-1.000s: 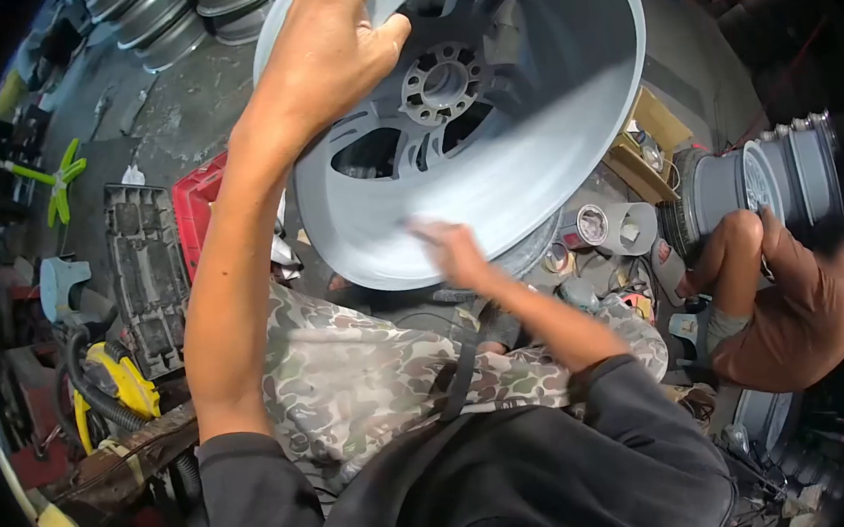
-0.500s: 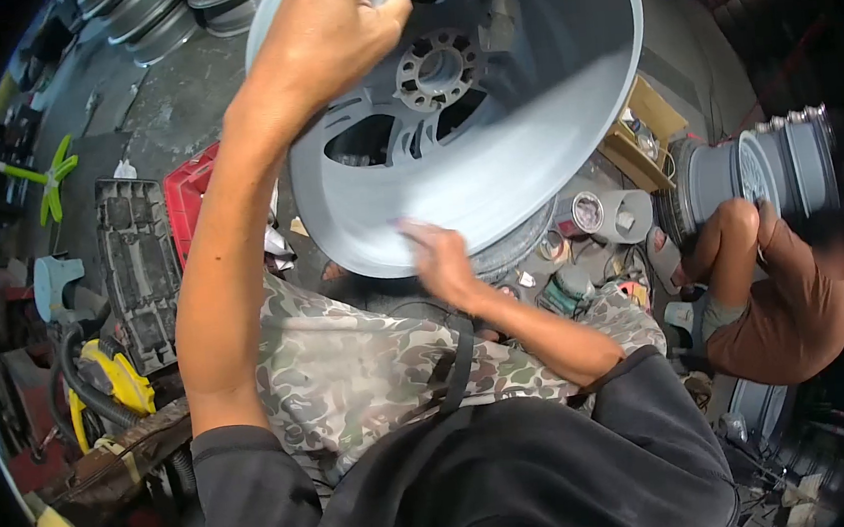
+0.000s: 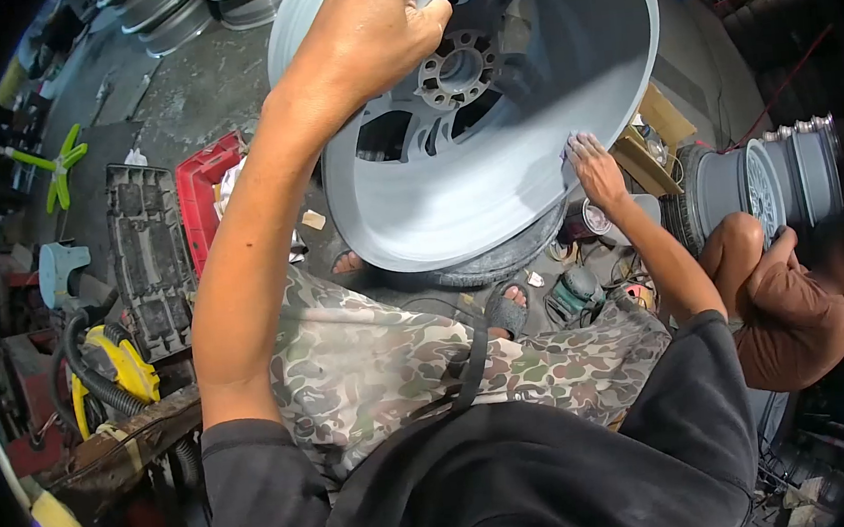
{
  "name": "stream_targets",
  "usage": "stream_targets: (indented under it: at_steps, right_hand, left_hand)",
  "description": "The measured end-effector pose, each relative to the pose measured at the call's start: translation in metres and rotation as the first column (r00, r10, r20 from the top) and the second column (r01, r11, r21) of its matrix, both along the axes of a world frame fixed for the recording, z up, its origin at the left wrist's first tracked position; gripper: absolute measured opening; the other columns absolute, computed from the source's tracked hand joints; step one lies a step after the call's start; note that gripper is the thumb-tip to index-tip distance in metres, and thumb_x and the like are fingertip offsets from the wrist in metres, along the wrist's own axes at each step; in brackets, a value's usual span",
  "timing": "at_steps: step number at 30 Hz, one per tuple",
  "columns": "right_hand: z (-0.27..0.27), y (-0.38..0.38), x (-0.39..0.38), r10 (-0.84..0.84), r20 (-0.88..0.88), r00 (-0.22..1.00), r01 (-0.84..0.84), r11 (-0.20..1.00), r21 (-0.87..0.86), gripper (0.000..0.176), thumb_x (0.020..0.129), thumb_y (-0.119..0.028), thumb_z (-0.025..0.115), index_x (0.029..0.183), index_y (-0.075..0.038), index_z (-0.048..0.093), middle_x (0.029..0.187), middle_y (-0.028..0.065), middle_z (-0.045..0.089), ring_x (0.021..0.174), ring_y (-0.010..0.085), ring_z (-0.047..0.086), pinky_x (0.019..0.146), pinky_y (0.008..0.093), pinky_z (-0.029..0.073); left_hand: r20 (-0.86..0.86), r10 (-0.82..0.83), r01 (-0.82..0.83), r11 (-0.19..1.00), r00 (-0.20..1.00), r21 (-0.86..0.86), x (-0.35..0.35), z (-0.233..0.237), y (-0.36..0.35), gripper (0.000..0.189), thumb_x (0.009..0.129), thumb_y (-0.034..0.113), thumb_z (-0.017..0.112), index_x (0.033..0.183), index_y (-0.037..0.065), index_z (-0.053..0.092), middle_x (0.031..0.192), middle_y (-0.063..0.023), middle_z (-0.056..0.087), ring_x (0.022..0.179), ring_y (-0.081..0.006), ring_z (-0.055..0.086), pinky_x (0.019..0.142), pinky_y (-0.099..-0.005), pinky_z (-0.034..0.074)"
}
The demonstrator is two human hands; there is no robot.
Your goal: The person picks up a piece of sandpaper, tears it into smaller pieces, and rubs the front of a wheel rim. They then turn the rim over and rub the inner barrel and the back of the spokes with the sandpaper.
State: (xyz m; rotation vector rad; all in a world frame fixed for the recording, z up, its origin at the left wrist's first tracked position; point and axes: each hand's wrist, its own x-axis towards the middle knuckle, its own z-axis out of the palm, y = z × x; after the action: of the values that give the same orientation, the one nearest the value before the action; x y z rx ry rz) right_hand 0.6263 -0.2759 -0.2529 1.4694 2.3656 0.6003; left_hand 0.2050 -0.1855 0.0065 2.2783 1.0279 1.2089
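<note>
A large grey wheel rim [image 3: 467,199] stands tilted in front of me, its inner side and bolt hub [image 3: 455,70] facing me. Its lower edge is over a tyre [image 3: 502,264] lying on the floor. My left hand [image 3: 385,16] grips the rim's upper left edge, with the thumb inside. Against the lower right inner wall, near the edge, lies my right hand [image 3: 592,160], its fingertips on a small dark piece that is mostly hidden under them.
A crouching person [image 3: 792,301] is at the right beside more rims [image 3: 726,182]. Near my feet are a green sander [image 3: 575,293] and a cup [image 3: 596,216]. A cardboard box [image 3: 657,138], a red crate [image 3: 205,192] and a yellow tool [image 3: 115,366] stand around.
My right hand has moved right and up along the rim's inner wall, from the bottom to the right side. The rim and my left hand appear slightly further right.
</note>
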Motion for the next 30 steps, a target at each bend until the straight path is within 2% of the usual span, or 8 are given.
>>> stream_targets:
  at_steps: [4, 5, 9, 12, 16, 18, 21, 30]
  right_hand:
    - [-0.032, -0.028, -0.086, -0.218, -0.317, 0.923, 0.058, 0.893, -0.445, 0.035, 0.083, -0.004, 0.061, 0.117, 0.002, 0.067, 0.122, 0.0212, 0.066, 0.115, 0.0333, 0.065, 0.102, 0.0427, 0.052]
    - [-0.067, -0.051, -0.129, -0.083, -0.504, 0.86, -0.059, 0.964, -0.259, 0.033, 0.083, 0.0, 0.062, 0.115, 0.003, 0.068, 0.119, 0.0217, 0.068, 0.112, 0.0345, 0.066, 0.101, 0.0423, 0.052]
    - [0.04, -0.089, -0.31, -0.237, -0.97, 0.063, -0.104, 0.965, -0.242, 0.035, 0.089, 0.001, 0.059, 0.123, -0.001, 0.068, 0.125, 0.0206, 0.068, 0.114, 0.0365, 0.067, 0.101, 0.0404, 0.054]
    - [0.035, -0.109, -0.31, -0.171, -0.982, 0.075, -0.078, 0.981, -0.177, 0.048, 0.082, 0.008, 0.059, 0.128, -0.004, 0.066, 0.128, 0.0186, 0.067, 0.114, 0.0367, 0.067, 0.101, 0.0411, 0.055]
    - [-0.062, -0.093, -0.157, -0.208, -0.592, 0.778, 0.013, 0.949, -0.316, 0.07, 0.074, 0.009, 0.062, 0.142, -0.008, 0.054, 0.144, 0.0187, 0.055, 0.129, 0.0364, 0.057, 0.109, 0.0432, 0.048]
    - [-0.059, -0.071, -0.099, -0.019, -0.544, 0.839, -0.014, 0.998, -0.056, 0.061, 0.078, 0.001, 0.063, 0.139, -0.003, 0.054, 0.129, 0.0226, 0.064, 0.119, 0.0378, 0.063, 0.104, 0.0446, 0.051]
    - [-0.034, -0.077, -0.134, -0.362, -0.451, 0.816, 0.162, 0.892, -0.422, 0.05, 0.081, 0.0, 0.062, 0.131, 0.001, 0.059, 0.115, 0.0211, 0.068, 0.109, 0.0364, 0.066, 0.095, 0.047, 0.054]
    - [0.019, -0.115, -0.261, -0.208, -0.925, 0.318, -0.123, 0.958, -0.258, 0.038, 0.089, 0.001, 0.063, 0.126, -0.004, 0.066, 0.098, 0.0131, 0.064, 0.094, 0.0299, 0.06, 0.082, 0.0443, 0.046]
  left_hand:
    - [-0.003, 0.006, -0.006, 0.99, 1.0, 0.141, -0.002, -0.004, 0.002, 0.04, 0.082, 0.009, 0.058, 0.118, -0.005, 0.062, 0.104, -0.0318, 0.066, 0.099, -0.0474, 0.064, 0.088, -0.0463, 0.052]
    - [0.042, -0.022, 0.013, 0.981, 0.999, 0.194, -0.002, -0.007, 0.004, 0.041, 0.081, 0.008, 0.058, 0.12, -0.005, 0.061, 0.107, -0.0314, 0.066, 0.102, -0.0471, 0.064, 0.09, -0.0458, 0.051]
    - [0.022, -0.071, 0.053, 0.888, 0.997, 0.457, 0.001, -0.013, 0.019, 0.045, 0.081, 0.008, 0.057, 0.125, -0.004, 0.061, 0.114, -0.0301, 0.066, 0.109, -0.0464, 0.062, 0.097, -0.0447, 0.049]
    - [0.026, -0.072, 0.053, 0.892, 0.997, 0.449, 0.002, -0.005, 0.014, 0.044, 0.081, 0.008, 0.057, 0.123, -0.005, 0.061, 0.111, -0.0307, 0.066, 0.106, -0.0471, 0.063, 0.095, -0.0455, 0.05]
    - [-0.004, -0.017, 0.017, 0.973, 1.0, 0.231, -0.005, -0.007, 0.004, 0.043, 0.081, 0.009, 0.057, 0.121, -0.005, 0.061, 0.107, -0.0313, 0.066, 0.102, -0.0478, 0.063, 0.093, -0.0459, 0.051]
    - [-0.063, -0.007, 0.002, 0.997, 0.998, -0.079, -0.004, 0.009, -0.01, 0.041, 0.082, 0.01, 0.058, 0.119, -0.006, 0.062, 0.105, -0.0317, 0.066, 0.1, -0.0483, 0.064, 0.091, -0.0467, 0.051]
    - [0.034, -0.029, 0.025, 0.995, 0.999, 0.1, 0.002, -0.004, -0.004, 0.04, 0.082, 0.01, 0.058, 0.118, -0.005, 0.062, 0.107, -0.032, 0.066, 0.102, -0.0487, 0.063, 0.092, -0.0468, 0.051]
    - [-0.038, 0.008, 0.0, 0.981, 0.999, 0.195, 0.002, -0.007, -0.003, 0.045, 0.082, 0.01, 0.059, 0.124, -0.005, 0.062, 0.113, -0.0315, 0.066, 0.109, -0.0479, 0.062, 0.099, -0.0468, 0.049]
